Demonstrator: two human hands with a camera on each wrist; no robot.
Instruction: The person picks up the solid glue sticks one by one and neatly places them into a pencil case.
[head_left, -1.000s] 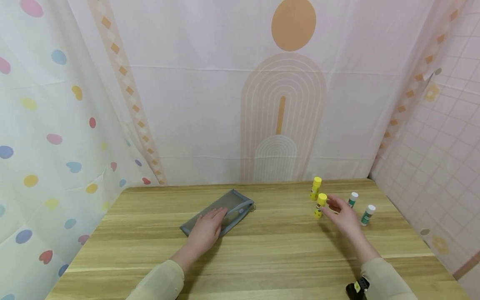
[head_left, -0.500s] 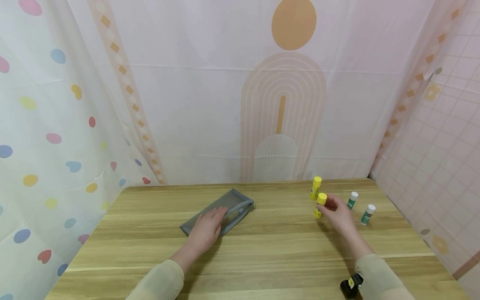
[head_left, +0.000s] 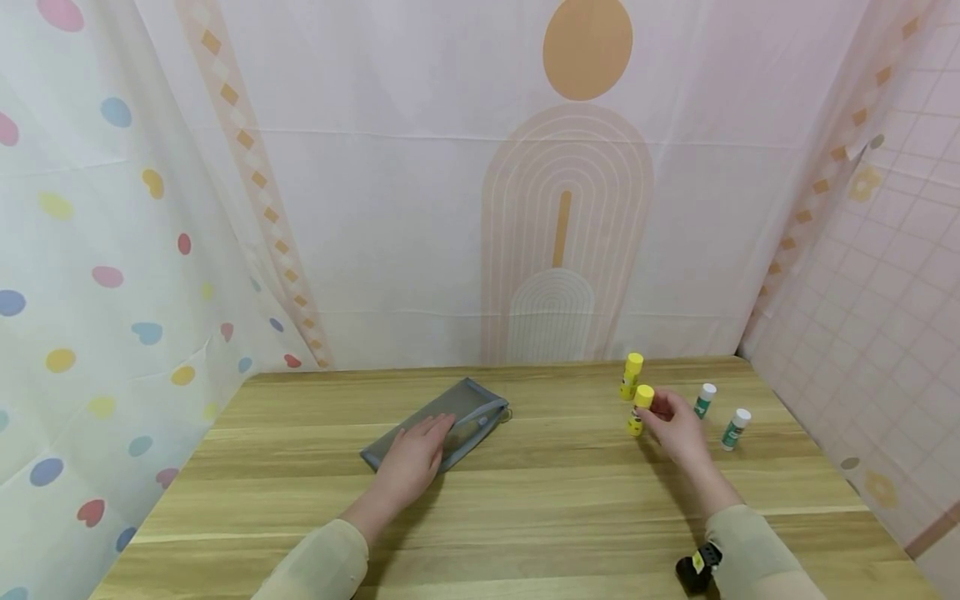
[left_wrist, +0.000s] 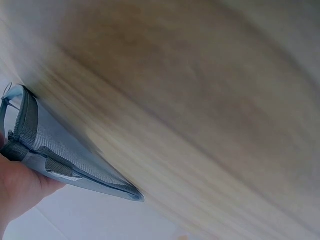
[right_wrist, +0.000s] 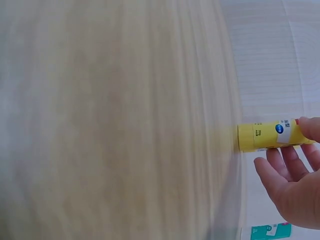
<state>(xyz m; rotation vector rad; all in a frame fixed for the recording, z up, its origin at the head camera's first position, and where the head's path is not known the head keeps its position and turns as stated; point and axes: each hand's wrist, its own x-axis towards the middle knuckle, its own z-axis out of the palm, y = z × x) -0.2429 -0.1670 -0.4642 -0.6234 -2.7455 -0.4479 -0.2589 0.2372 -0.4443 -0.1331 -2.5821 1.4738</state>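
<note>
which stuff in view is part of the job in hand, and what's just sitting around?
Likely in the job:
- grey mesh zip pouch, under the left hand
- nearer yellow cylindrical plastic tube, held by the right hand

Probably just sitting around (neither hand grips them):
- farther yellow cylindrical plastic tube
- farther white-capped green plastic tube
- nearer white-capped green plastic tube

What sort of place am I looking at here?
Likely a small, screened-off tabletop work corner: printed curtains hang behind and beside a wooden table, which bears a grey pouch and what look like glue sticks.
</note>
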